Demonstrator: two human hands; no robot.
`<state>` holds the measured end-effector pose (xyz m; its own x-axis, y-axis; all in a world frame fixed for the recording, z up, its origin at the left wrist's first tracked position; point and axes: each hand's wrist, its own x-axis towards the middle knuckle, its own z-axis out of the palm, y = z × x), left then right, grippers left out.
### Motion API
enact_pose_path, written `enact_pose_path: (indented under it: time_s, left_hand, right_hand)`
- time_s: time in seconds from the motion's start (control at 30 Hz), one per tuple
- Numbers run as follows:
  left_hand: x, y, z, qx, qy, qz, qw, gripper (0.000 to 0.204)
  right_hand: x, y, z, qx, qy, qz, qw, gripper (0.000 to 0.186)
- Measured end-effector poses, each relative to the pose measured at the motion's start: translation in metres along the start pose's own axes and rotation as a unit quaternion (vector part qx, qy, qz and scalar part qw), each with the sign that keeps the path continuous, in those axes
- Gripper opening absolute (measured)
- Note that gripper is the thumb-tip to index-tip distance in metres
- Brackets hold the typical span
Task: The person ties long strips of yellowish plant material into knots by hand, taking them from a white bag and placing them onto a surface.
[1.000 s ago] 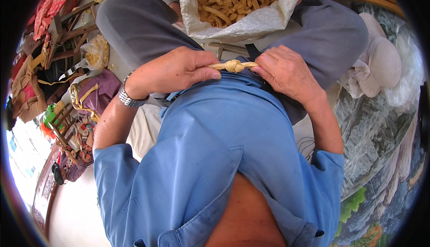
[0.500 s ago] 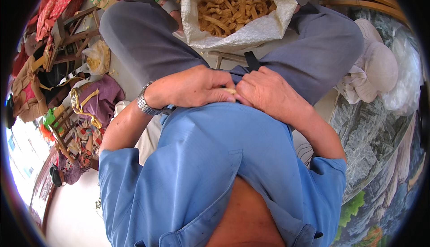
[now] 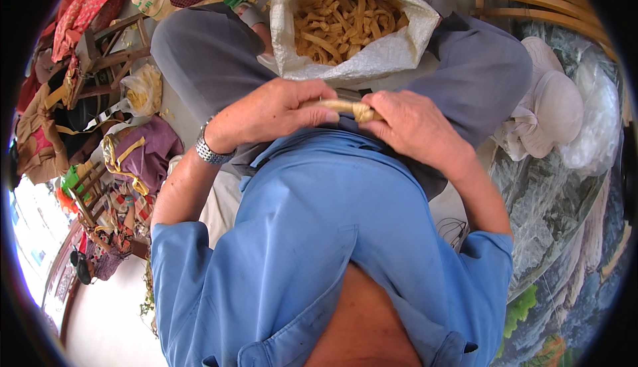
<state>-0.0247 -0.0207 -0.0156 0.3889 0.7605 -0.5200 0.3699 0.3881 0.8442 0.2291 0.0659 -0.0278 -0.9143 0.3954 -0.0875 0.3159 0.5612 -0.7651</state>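
One strip (image 3: 340, 106), pale tan, slender, with a bulky knot (image 3: 363, 112). We grip it in our left hand (image 3: 279, 111) and, at the knot, our right hand (image 3: 419, 125).

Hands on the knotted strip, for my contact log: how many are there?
2: the left hand at the left part of the tan strip, the right hand at its knot.
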Motion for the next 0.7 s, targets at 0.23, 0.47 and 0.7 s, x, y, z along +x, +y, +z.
enact_pose_path:
  time_s: [0.23, 0.47, 0.7]
  left_hand:
    - [0.010, 0.018, -0.002, 0.090, 0.048, 0.034, 0.994, 0.028]
    - [0.008, 0.008, -0.011, 0.036, 0.001, 0.015, 0.999, 0.028]
    - [0.028, 0.020, -0.027, 0.011, 0.012, 0.012, 1.000, 0.028]
  right_hand:
    - [0.014, 0.016, -0.006, -0.018, 0.032, -0.028, 0.999, 0.032]
    - [0.017, 0.023, -0.004, -0.048, 0.013, -0.031, 0.998, 0.034]
    - [0.037, 0.029, -0.025, -0.057, 0.073, -0.058, 0.994, 0.033]
